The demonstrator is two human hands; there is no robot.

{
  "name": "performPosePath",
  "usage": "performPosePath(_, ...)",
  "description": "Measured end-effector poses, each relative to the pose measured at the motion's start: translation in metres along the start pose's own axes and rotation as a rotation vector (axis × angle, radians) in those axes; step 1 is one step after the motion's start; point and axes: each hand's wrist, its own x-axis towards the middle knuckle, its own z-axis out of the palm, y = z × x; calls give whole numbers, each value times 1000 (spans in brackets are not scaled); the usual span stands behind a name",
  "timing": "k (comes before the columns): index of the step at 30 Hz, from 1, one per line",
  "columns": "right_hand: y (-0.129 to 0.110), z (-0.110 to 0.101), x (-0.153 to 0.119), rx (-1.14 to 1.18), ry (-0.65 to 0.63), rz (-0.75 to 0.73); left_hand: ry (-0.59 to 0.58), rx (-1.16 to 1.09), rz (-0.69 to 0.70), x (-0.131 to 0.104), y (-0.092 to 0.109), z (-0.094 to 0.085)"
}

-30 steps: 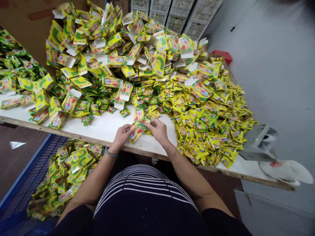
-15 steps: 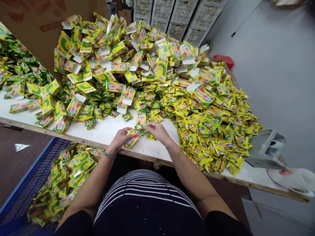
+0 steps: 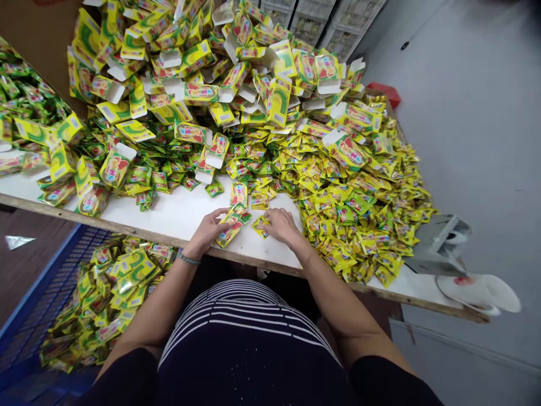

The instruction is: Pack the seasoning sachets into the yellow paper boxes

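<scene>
My left hand [image 3: 210,230] grips a small yellow-and-green carton [image 3: 230,232] near the table's front edge. A green sachet [image 3: 242,212] shows at the carton's far end; whether it is inside the opening I cannot tell. To the right, my right hand [image 3: 280,225] is closed on a small yellow sachet [image 3: 260,226], pinched at its side just above the white table. Another carton [image 3: 239,193] lies beyond the held one. Beside it lies a loose yellow sachet [image 3: 260,201], and a green sachet [image 3: 214,188] rests farther left.
Open cartons [image 3: 198,93] form a heap at the back. Yellow sachets [image 3: 355,225] are piled on the right, with a grey metal device [image 3: 439,245] and a white jug-like container [image 3: 477,290] beyond. A blue crate [image 3: 46,299] of cartons stands below left. A cardboard box [image 3: 38,34] stands back left.
My right hand has moved right and back from the carton's end and now pinches a yellow sachet. The left hand keeps its hold on the carton. The view has shifted slightly.
</scene>
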Motion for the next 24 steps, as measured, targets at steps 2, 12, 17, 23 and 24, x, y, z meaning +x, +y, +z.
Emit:
performPosePath(2,4,1,-3,-22,-16,41,-9,14,-3,2,-3,5)
performPosePath(12,10,-7,-12,595,315,-75,-28,59,20,2,-11,10)
performPosePath(17,-10,-23,6,713,192,-345,-90,31,43,-1,-7,12)
performPosePath(23,-26,-19,19,712,99,-372,-169,65,127,-3,-5,14)
performPosePath(24,-28,-18,18,710,86,-374,-182,60,129,-3,-5,14)
